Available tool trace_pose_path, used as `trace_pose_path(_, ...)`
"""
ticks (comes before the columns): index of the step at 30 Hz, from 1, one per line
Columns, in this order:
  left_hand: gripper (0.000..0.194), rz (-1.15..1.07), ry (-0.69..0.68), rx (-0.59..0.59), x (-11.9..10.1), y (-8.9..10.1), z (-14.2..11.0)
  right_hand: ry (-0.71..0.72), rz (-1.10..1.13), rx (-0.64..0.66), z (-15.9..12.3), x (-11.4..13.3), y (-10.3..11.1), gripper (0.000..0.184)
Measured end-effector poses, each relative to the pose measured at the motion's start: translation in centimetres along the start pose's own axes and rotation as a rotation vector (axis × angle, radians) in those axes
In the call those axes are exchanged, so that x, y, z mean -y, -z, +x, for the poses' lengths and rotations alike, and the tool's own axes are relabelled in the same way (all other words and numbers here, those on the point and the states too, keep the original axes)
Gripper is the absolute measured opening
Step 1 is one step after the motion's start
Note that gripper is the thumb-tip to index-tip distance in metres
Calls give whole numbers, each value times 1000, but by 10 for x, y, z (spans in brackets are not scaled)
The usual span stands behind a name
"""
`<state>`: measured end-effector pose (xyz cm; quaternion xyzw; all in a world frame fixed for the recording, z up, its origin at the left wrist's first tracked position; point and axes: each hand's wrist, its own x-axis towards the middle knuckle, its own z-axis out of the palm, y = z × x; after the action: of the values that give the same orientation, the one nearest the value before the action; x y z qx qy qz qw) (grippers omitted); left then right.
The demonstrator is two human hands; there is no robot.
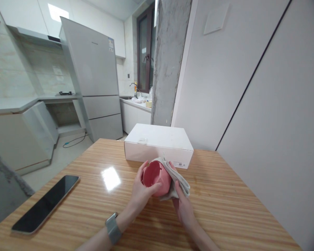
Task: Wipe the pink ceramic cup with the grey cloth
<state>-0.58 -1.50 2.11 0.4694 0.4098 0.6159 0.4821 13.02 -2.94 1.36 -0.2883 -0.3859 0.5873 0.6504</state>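
Note:
A pink, hollow cup-like container (164, 181) with a notched rim is tilted so that its opening faces left and toward me. My left hand (143, 186) grips it by the rim, with the thumb on the near side and the fingers behind. A folded grey cloth (179, 179) lies against the container's right side. My right hand (181, 200) holds that cloth and presses it to the container's wall; some of its fingers are hidden behind the cloth. Both hands are above the wooden table (94, 216).
A white box (159, 136) stands just behind my hands on the table. At the left edge lies a black phone (47, 204). Beyond the table are a tall refrigerator (94, 66), kitchen counters and a sink with a faucet (135, 90). A white wall (251, 87) rises on the right.

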Motion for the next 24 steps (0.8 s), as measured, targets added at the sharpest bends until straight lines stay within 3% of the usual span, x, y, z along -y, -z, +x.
trace_pose_path(4,86,-15,-5,28,1,3,-2,21,-50,32,-3,-5,1,45)
trace_pose_path(10,108,47,93,270,-5,-5,-14,21,33,-146,9,-2,5,45)
trace_pose_path(15,113,241,-26,178,-2,-4,-9,-35,86,-196,11,7,3,43)
trace_pose_path(20,104,372,-193,149,-1,2,-4,-48,96,-66,4,8,-3,45)
trace_pose_path(22,100,334,-187,161,-1,2,-3,-12,59,-12,2,9,-5,47)
trace_pose_path(24,95,231,-96,153,1,1,-2,18,-6,29,1,11,-5,48)
